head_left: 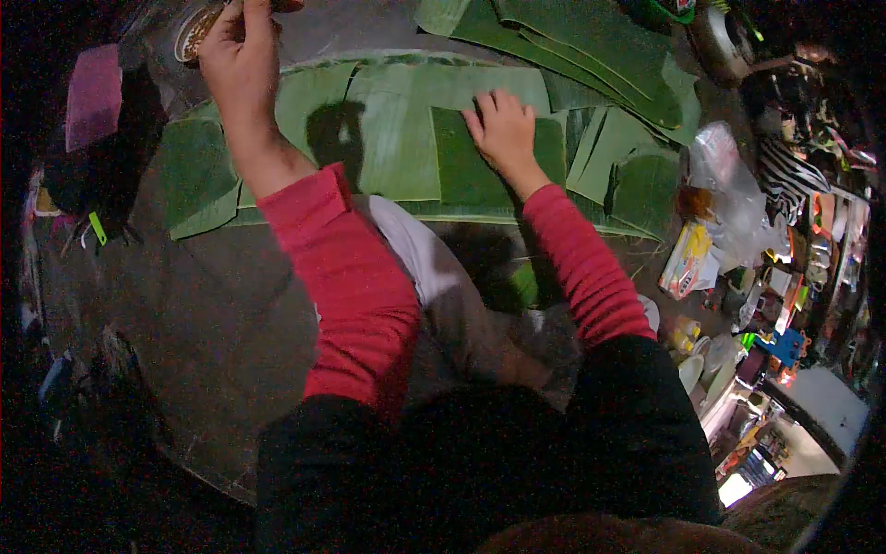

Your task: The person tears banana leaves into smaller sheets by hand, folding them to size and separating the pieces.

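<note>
My right hand (pixel 503 134) lies with its fingers spread on a dark green rectangular piece of banana leaf (pixel 480 175). That piece rests on a wide row of lighter banana leaves (pixel 392 106). My left hand (pixel 242 55) is raised at the upper left, its fingers curled and partly cut off by the top edge. What it grips is mostly out of view. Beside it shows a round container (pixel 191 35) with speckled brown contents; whether the hand touches it I cannot tell.
More banana leaves (pixel 591 55) overlap at the upper right. A clear plastic bag (pixel 724 189), a yellow-and-white packet (pixel 688 258) and crowded household items line the right side. A pink object (pixel 94 97) stands at the far left. My bent leg (pixel 443 286) is below the leaves.
</note>
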Demonstrator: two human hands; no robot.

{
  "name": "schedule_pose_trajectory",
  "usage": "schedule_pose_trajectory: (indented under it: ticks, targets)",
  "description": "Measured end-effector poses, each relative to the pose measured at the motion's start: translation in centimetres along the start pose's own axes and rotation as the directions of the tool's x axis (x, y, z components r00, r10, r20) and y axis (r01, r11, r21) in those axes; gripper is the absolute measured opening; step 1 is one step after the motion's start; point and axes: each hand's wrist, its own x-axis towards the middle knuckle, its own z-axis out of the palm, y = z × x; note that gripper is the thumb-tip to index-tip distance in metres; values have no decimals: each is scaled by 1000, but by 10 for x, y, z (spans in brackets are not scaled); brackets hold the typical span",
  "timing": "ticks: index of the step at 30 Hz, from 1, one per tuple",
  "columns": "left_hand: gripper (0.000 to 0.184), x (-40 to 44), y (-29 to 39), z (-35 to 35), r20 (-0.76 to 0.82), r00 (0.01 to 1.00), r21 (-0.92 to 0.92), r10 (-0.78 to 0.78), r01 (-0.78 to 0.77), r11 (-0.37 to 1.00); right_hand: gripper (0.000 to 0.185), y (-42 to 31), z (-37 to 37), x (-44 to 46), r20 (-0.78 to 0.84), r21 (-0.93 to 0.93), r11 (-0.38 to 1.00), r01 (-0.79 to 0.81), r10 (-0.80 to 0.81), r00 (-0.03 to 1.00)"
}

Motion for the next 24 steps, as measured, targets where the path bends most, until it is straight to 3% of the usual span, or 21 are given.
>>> schedule_pose_trajectory:
  ticks: [2, 4, 7, 9, 11, 12, 14, 16, 17, 18, 19, 21, 22, 24]
  targets:
    - [28, 0, 3, 4, 19, 1000, 11, -1, 1, 1000, 23, 16, -5, -12, -36, -68, 996, 50, -53, 998]
    - [29, 0, 1, 11, 42, 999, 20, -1, 0, 1000, 24, 32, -12, -22, 30, -112, 993, 42, -39, 999]
    - [31, 1, -7, 21, 99, 993, 6, -57, 57, 998, 29, 56, -31, -29, 109, -39, 998, 48, -44, 993]
    - [32, -2, -6, 28, 248, 968, 255, -41, -24, 967, 34, 77, -44, -29, 121, -100, 994, 50, -38, 992]
    - [34, -7, 2, 36, 269, 962, 206, -42, -14, 978, 33, 95, -57, -25, 178, -117, 993, 24, -2, 984]
    - [36, -9, 11, 36, 273, 958, 226, -86, 23, 974, 29, 98, -68, -22, 307, -161, 987, 9, 41, 951]
    - [38, -8, 14, 41, 284, 951, 242, -123, 53, 969, 28, 107, -67, -26, 246, -161, 986, 31, 9, 969]
    - [41, 0, -4, 36, 127, 943, 507, -308, 205, 837, 28, 106, -58, -30, 183, -151, 987, 57, -29, 983]
    - [41, -1, -2, 34, 129, 944, 513, -305, 200, 835, 25, 98, -51, -30, 97, -12, 998, -54, 55, 994]
    - [39, -5, 2, 31, 152, 962, 503, -225, 121, 856, 25, 89, -42, -32, 26, 136, 979, -153, 151, 988]
    - [36, -9, 0, 29, 174, 974, 486, -142, 41, 873, 25, 77, -28, -34, 25, 139, 978, -156, 154, 988]
    - [39, -4, -10, 20, 147, 987, 480, -64, -14, 877, 35, 56, 1, -41, -129, 21, 959, -281, 281, 951]
    - [42, -1, -13, 18, 115, 993, 474, 14, -67, 878, 43, 49, 13, -47, -5, -28, 936, -351, 351, 937]
    - [43, -4, 4, 24, 112, 990, 415, 87, -126, 901, 46, 46, 11, -43, -1, -11, 931, -364, 364, 931]
